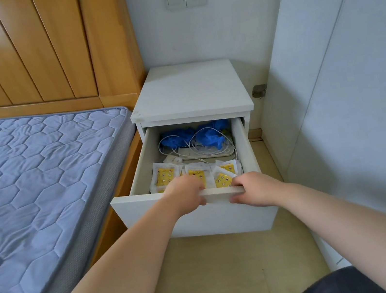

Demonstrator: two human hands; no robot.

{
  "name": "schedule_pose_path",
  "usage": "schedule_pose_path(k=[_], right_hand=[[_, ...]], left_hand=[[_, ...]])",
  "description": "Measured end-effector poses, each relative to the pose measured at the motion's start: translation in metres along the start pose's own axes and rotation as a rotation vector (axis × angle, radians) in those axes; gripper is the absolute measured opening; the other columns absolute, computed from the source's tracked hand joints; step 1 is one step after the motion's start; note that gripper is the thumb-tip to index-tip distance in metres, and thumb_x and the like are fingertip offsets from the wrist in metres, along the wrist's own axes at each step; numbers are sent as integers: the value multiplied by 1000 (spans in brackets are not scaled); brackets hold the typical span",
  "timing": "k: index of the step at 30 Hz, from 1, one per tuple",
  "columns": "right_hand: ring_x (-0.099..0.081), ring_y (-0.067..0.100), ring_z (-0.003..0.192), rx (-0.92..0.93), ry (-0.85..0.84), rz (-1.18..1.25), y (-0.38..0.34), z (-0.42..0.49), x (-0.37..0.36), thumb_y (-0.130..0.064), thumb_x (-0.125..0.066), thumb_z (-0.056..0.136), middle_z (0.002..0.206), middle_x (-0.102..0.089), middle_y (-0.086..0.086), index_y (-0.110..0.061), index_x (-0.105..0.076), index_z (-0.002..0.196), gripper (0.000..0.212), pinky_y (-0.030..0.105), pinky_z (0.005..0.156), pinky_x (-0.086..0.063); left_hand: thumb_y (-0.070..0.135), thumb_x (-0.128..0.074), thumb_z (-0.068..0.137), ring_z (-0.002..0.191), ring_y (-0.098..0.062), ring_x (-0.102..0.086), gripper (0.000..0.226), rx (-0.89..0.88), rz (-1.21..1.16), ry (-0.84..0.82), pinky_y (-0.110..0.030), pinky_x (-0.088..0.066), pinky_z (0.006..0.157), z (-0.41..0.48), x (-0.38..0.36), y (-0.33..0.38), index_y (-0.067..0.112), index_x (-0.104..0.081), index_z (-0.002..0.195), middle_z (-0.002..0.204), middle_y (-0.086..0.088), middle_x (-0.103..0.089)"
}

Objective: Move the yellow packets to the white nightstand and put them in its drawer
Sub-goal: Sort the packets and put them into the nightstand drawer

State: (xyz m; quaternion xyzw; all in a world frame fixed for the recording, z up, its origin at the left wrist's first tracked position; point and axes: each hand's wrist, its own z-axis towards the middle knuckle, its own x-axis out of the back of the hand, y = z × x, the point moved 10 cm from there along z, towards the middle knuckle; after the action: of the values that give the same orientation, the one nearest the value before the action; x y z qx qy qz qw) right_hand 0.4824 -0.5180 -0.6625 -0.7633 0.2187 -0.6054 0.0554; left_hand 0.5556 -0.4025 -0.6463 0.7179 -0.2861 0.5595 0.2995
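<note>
Drawer [140, 171] holds yellow packets [163, 176] and white cables [195, 146].

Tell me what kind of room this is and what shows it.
Probably a bedroom: a blue quilted mattress with a wooden headboard behind it, and a white nightstand beside the bed, its drawer pulled open.
</note>
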Motion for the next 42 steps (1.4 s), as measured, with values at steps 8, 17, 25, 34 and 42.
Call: schedule_pose_path(k=[8, 17, 25, 34, 42], right_hand=[[-57, 22, 94, 108, 238, -358, -17, 2, 11, -38, -52, 94, 91, -52, -1, -15, -61, 101, 26, 31, 62, -39], [-54, 24, 95, 101, 350, -280, -4, 38, 27, -28, -54, 95, 103, -55, 6, -11, -60, 100, 18, 31, 65, -34], [-52, 21, 90, 104, 367, -187, 19, 94, 52, -29, -56, 93, 94, -52, 1, -12, -62, 100, 20, 29, 66, -36], [-50, 17, 83, 91, 508, -114, 38, 140, 80, -34, -59, 91, 86, -49, -6, -16, -67, 104, 24, 27, 66, -35], [13, 33, 145, 63, 547, -342, 35, 158, 112, -41, -71, 80, 158, 12, 11, -21, -3, 152, 101, 47, 113, 10]], left_hand=[[33, -59, 93, 101, -21, -58, 24, 40, 82, 116, -33, -49, 80, 6, -2, -3, 17, -61, 111, 109, -1, -63], [29, -56, 95, 102, -19, -54, 18, 74, 4, 215, -31, -48, 82, 41, 11, -15, 17, -62, 107, 107, 0, -60], [18, -55, 95, 106, -22, -50, 14, 149, -53, 228, -32, -45, 86, 98, 24, -29, 11, -60, 106, 110, -5, -59], [23, -53, 97, 114, -21, -46, 24, 106, -92, 275, -29, -41, 91, 156, 37, -48, 13, -57, 118, 120, -4, -52], [63, -59, 81, 143, -35, 23, 113, 106, 330, 374, -52, 4, 116, 177, 70, -54, 22, 22, 149, 156, -10, 28]])
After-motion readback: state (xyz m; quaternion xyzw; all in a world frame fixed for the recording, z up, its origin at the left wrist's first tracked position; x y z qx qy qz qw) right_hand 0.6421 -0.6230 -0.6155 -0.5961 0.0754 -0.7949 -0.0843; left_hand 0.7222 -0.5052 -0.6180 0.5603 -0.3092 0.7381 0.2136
